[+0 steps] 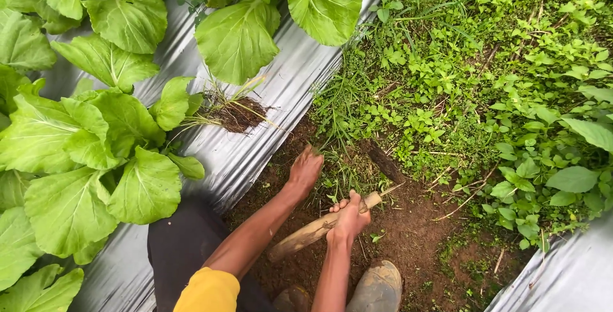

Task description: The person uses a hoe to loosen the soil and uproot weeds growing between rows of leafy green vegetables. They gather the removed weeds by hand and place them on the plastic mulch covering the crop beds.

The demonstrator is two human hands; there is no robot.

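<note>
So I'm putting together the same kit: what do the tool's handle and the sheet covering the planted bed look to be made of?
The tool handle, gripped by the right hand, looks like bare, unvarnished wood: pale tan, matte, soil-smudged. The sheet over the bed looks like thin plastic film with a silvery, glossy finish; it creases and catches the light. The left hand is at the weeds beside it.

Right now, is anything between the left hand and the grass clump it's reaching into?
Nothing visible. The left hand is already in the grass clump at its base, while the right hand holds the wooden-handled tool beside it.
</note>
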